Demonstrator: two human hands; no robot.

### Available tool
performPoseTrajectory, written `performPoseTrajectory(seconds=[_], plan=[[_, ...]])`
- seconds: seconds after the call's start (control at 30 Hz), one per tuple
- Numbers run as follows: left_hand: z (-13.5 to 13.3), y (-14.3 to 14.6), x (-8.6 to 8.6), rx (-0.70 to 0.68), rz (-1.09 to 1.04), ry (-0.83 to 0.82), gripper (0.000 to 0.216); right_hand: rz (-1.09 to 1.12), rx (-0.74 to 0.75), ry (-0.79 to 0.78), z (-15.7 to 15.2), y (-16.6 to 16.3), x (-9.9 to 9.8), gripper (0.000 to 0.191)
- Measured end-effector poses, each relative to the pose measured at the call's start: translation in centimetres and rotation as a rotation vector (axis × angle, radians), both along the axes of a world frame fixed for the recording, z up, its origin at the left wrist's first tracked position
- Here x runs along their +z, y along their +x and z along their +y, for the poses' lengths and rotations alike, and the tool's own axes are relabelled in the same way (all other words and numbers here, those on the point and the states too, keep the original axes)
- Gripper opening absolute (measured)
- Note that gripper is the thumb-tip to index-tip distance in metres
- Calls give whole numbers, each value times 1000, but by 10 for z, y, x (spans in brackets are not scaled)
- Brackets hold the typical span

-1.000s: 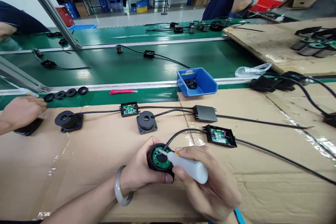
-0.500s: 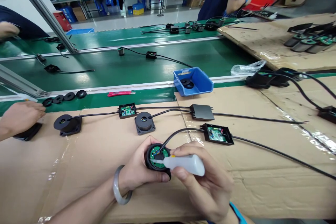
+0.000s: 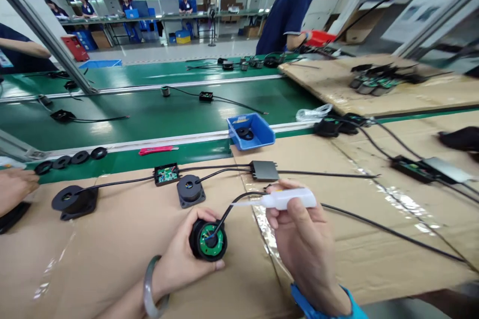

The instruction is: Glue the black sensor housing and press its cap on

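Observation:
My left hand [image 3: 183,254] is wrapped round a round black part [image 3: 208,240] with a green circuit board inside, resting on the cardboard near the front edge. A black cable [image 3: 374,229] runs from it to the right. My right hand [image 3: 299,239] grips a white squeeze bottle [image 3: 284,199] with a thin nozzle pointing left. The nozzle tip is lifted above and to the right of the round part, apart from it.
On the cardboard [image 3: 112,239] lie two more round black units [image 3: 75,202] [image 3: 190,190], an open box with a circuit board [image 3: 166,174] and a closed grey box [image 3: 264,170]. A blue bin [image 3: 250,132] and a red knife [image 3: 157,150] sit by the green conveyor [image 3: 149,109]. Another person's hand [image 3: 13,189] is at the left.
My right hand has lifted the bottle's nozzle up and to the right, off the green board. The view has tilted upward, showing more of the hall.

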State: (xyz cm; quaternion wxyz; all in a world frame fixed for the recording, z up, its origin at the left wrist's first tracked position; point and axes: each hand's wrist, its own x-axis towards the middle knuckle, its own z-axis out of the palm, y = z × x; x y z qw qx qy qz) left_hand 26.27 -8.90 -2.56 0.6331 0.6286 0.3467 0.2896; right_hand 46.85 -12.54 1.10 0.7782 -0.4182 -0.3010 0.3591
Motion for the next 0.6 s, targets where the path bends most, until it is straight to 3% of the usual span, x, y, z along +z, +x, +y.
performPoseTrajectory(seconds=[0.17,0.37,0.43,0.6], plan=[[7,-2,3,36,320,338,45,-54,-182,-90,15,59,1,38],[16,-23,39,-111,541,335,57,-230,-214,-206,60,132,-6,52],[23,-34,51,-93,533,357,50,-314,-205,-284,79,153,-15,49],[64,-45,67,108,565,583,21,-493,-119,-457,115,185,-40,24]])
